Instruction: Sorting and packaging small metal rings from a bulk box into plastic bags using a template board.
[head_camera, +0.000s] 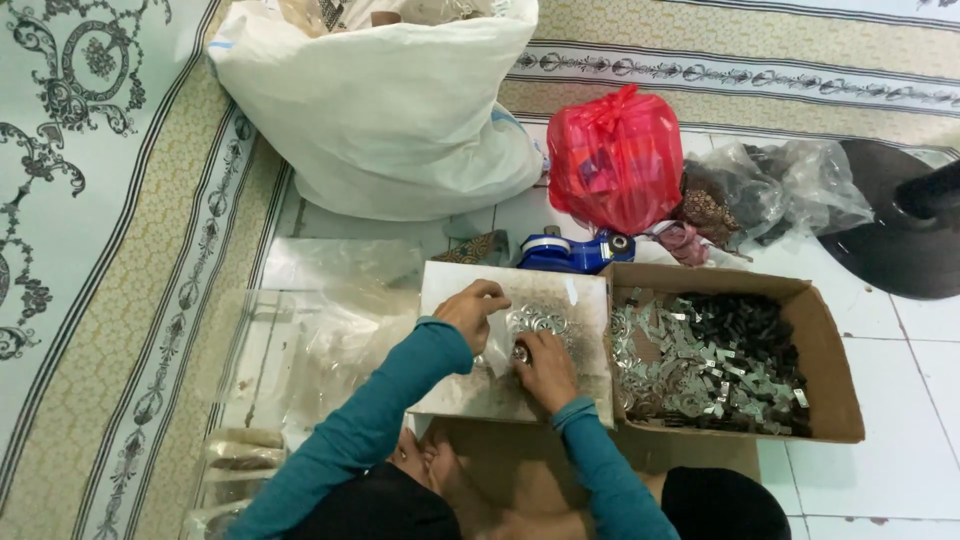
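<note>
My tray (470, 400) sat hemmed between the cardboard box (830, 380) and clear bags (330, 340). My left hand (472, 310) pinched a small packet (497, 350); my right hand (545, 370) closed on silver rings (545, 322) beside it.

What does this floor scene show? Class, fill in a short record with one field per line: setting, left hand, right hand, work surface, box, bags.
Setting: tiled floor beside a patterned mat
Left hand: left hand rests on the flat board, fingers bent over a small pale piece
Right hand: right hand pinches a small shiny part
Work surface: flat board carrying a pile of silvery rings
Box: cardboard box of silvery and dark small parts
Bags: white sack, red plastic bag, clear bags
</note>
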